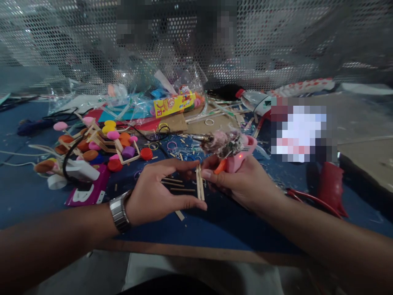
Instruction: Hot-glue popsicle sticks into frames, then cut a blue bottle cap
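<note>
My left hand (155,188), with a metal watch (120,212) on its wrist, pinches a pair of short wooden sticks (199,186) between thumb and fingers. The sticks stand side by side, nearly upright in the view. My right hand (245,186) is wrapped round a pink hot glue gun (238,157), whose nozzle points left and whose barrel is caked with grimy residue. A small red light glows on its side. The right thumb and a fingertip also touch the sticks near their upper end. Several loose sticks (181,189) lie on the table behind my left hand.
A model of sticks, bottle caps and pompoms (101,141) stands at left, near a white plug (82,169) and a purple packet (89,194). Behind lie plastic wrappers (175,103) and a bottle (254,101). Red-handled pliers (313,200), a red object (330,188) and a blurred bright screen (301,131) are right.
</note>
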Demonstrator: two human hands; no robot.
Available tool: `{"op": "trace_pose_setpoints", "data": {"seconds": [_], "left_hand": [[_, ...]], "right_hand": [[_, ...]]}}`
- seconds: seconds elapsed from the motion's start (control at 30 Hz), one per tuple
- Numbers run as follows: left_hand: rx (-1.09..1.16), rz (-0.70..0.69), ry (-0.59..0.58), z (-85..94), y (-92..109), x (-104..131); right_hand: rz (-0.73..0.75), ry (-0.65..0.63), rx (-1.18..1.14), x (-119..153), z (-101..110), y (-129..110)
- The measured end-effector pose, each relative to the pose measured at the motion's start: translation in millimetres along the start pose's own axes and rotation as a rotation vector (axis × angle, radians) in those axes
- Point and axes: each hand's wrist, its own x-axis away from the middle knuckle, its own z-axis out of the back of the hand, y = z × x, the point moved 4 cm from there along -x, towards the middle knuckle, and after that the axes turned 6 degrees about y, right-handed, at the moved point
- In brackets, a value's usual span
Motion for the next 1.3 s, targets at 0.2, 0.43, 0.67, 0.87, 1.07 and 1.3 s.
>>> {"op": "trace_pose_setpoints", "data": {"seconds": [0.2, 0.43, 0.67, 0.87, 1.07, 1.3], "left_hand": [[0.02, 0.017, 0.008, 0.0, -2.2, 0.6], [0.025, 0.035, 0.016, 0.0, -3.5, 1.3], [0.035, 0.071, 0.031, 1.4, -4.9, 1.5], [-0.004, 0.005, 0.01, 0.9, -0.8, 0.6], [-0.052, -0.095, 0.009, 1.2, 1.5, 0.6], [-0.068, -0.139, 0.015, 1.4, 6.0, -0.3]], "right_hand": [[0.017, -0.023, 0.026, -0.6, -0.1, -0.1], [0.025, -0.022, 0.022, -0.3, -0.5, 0.2], [-0.01, -0.028, 0.02, 0.6, 1.0, 2.5], [-0.024, -0.02, 0.026, 1.0, -0.9, 2.0], [-0.059, -0.02, 0.018, 2.7, -3.3, 1.4], [-0.102, -0.006, 0.022, 3.1, -2.5, 0.8]]}}
